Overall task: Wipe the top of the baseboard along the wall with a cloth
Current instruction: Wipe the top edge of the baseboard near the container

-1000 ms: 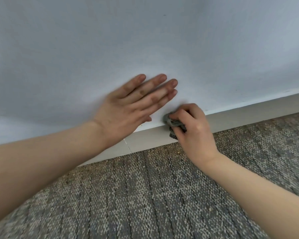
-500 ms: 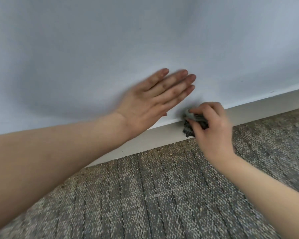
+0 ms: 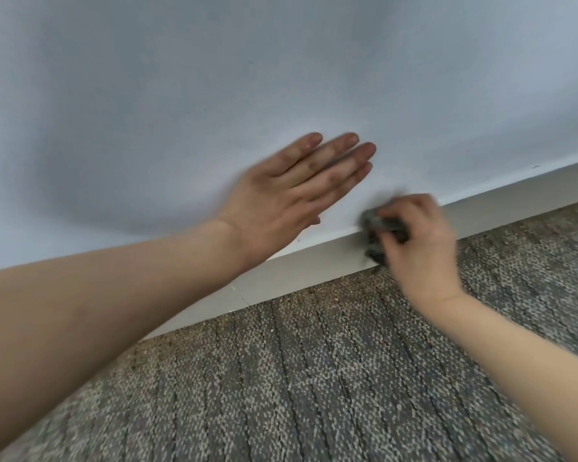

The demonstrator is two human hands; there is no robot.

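The grey cloth (image 3: 379, 230) sits bunched on the top edge of the pale baseboard (image 3: 301, 268), draping a little down its face. The right hand (image 3: 417, 241), blurred, is clenched around the cloth and presses it against the baseboard. Just to its left, the left hand (image 3: 294, 195) lies flat on the light wall (image 3: 214, 78), fingers straight and together, holding nothing. Grey patterned carpet (image 3: 314, 378) meets the baseboard below.

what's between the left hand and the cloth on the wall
Nothing: in the head view only bare wall separates the flat left hand from the cloth gripped by the right hand.
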